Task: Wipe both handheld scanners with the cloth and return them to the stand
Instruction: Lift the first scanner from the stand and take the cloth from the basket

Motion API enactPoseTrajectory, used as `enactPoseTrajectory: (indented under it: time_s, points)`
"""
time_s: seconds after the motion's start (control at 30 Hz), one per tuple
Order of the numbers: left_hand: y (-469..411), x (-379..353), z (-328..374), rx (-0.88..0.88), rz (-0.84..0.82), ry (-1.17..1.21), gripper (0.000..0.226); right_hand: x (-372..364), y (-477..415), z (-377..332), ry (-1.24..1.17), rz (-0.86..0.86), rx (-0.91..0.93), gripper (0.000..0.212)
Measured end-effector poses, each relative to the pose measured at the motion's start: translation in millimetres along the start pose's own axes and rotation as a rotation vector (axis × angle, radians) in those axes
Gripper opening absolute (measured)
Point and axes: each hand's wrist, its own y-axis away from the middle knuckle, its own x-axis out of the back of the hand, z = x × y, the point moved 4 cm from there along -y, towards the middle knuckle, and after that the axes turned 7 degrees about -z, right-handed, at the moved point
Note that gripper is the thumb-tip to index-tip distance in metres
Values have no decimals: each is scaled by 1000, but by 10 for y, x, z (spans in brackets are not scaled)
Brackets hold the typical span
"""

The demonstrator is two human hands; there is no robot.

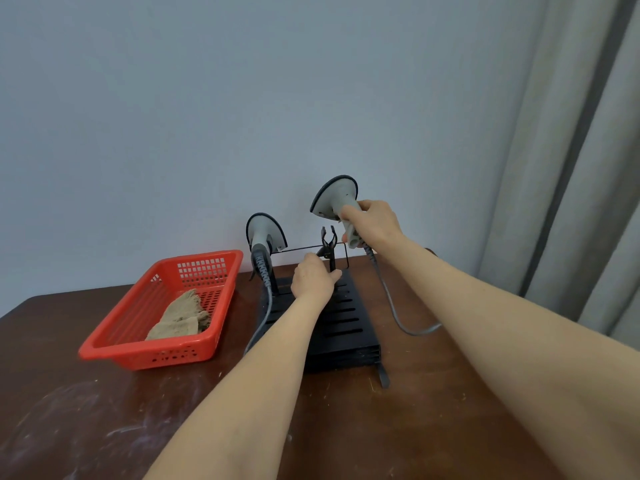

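A black slotted stand [348, 327] sits on the brown table against the wall. One grey scanner [264, 237] rests upright in the stand's left holder, its cable trailing down. My right hand [372, 225] grips the handle of the second grey scanner [335, 195], held in the air just above and right of the stand's empty right clip [329, 242]. My left hand [313, 280] is closed on the post of that clip. The beige cloth [181, 317] lies in the red basket [114, 344].
The red plastic basket stands left of the stand. The held scanner's grey cable [398, 317] loops down over the table to the right of the stand. A grey curtain [571, 168] hangs at the right. The table top is scuffed at the front.
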Motion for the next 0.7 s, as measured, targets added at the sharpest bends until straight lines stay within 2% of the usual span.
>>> enactPoseTrajectory:
  time_s: [0.17,0.23,0.27,0.3,0.37,0.43,0.47,0.57,0.7]
  points:
    - [20,100,57,-3,-97,-62,43,87,94,-8,-133,-36,6,13]
    - [70,168,114,-30,-131,-45,32,124,143,-23,-167,-47,17,12]
    - [113,225,148,-48,-139,-38,19,142,170,-37,-173,-51,22,12]
    - [149,283,183,-66,-140,-40,11,157,203,-56,-177,-56,30,11]
    - [212,420,255,-107,-112,-42,18,187,291,-111,-184,-74,50,10]
    - [306,580,320,-142,-50,-17,11,209,386,-164,-202,-96,65,9]
    - [361,651,345,-160,-26,20,11,216,438,-188,-217,-110,70,10]
    - [482,777,328,-160,8,256,35,211,575,-221,-241,-154,81,17]
    - [650,759,216,-65,-113,729,28,162,762,-201,-224,-213,100,23]
